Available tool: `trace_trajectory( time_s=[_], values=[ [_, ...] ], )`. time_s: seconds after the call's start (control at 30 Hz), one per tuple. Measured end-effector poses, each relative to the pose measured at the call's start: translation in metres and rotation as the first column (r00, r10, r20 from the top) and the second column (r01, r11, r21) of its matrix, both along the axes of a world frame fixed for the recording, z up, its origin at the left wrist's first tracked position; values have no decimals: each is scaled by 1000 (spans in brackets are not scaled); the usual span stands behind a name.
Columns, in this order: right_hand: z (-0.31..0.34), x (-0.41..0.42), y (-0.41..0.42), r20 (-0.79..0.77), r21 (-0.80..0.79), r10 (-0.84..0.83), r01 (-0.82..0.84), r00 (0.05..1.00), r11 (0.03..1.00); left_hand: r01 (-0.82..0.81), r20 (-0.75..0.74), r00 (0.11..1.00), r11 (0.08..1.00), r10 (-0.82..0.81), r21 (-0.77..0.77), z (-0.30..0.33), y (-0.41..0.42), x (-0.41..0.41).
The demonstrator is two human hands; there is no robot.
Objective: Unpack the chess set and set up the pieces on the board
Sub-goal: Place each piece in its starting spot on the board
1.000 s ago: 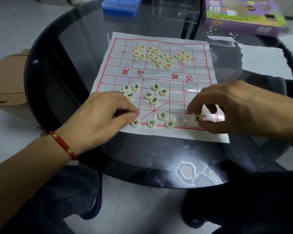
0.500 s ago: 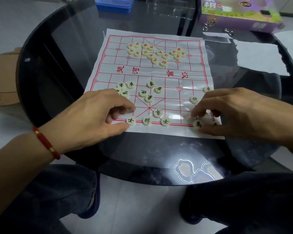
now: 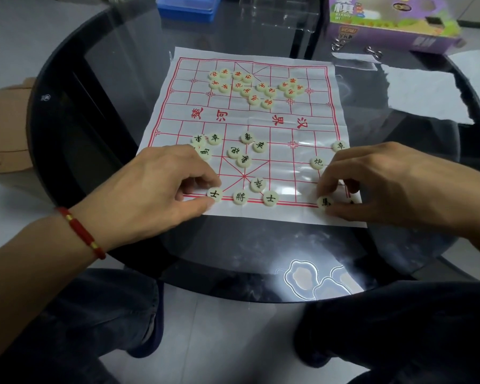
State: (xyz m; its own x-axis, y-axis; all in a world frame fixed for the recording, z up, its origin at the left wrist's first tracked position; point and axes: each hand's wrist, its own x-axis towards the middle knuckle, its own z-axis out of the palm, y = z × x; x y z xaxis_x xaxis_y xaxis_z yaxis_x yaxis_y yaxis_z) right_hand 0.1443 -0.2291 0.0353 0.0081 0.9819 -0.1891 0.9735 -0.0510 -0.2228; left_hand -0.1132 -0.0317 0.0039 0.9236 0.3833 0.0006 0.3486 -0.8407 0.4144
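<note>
Head view: only one camera, looking down at a round dark glass table (image 3: pixel 94 87) with a xiangqi set on it.
Board: paper xiangqi board (image 3: pixel 311 112) with red grid lines is lying flat on the table, near edge toward the person.
Left hand: left hand (image 3: pixel 150 195) is resting on the board's near left corner, fingers curled, thumb and forefinger pinching a black-lettered advisor piece (image 3: pixel 214 194) on the near edge line.
Right hand: right hand (image 3: pixel 394 181) is hovering low over the near right corner, fingers curled down narrow, thumb and fingertip touching a black-lettered horse piece (image 3: pixel 325 202) on the near edge line; firm pinch or plain touch, cannot tell.
Near row: general piece (image 3: pixel 240 197) and second advisor piece (image 3: pixel 270 198) are sitting on the near line between the hands, just beside each other; one more piece (image 3: pixel 258 184) is lying just behind them.
Loose black pieces: scattered group (image 3: pixel 244 151) on the near half, some partly hidden behind the left hand; cannon piece (image 3: pixel 317 162) and soldier piece (image 3: pixel 339 146) are sitting apart near the right hand.
Red pieces: red-lettered cluster (image 3: pixel 254 87) is lying bunched on the far half.
Wrist: red cord bracelet (image 3: pixel 81 232) on the left wrist.
Far edge: blue plastic case (image 3: pixel 187 6) and purple game box (image 3: pixel 394 23) are sitting beyond the board; a white sheet (image 3: pixel 424 95) is lying to its right.
Left of table: cardboard box (image 3: pixel 6 134).
</note>
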Motion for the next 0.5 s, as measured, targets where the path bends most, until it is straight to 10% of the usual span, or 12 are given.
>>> trace_trajectory(
  time_s=[0.5],
  values=[
    [2, 0, 3, -1, 48, -1, 1, 1000, 999, -7, 9, 1000, 1000, 7, 9, 3, -3, 0]
  ],
)
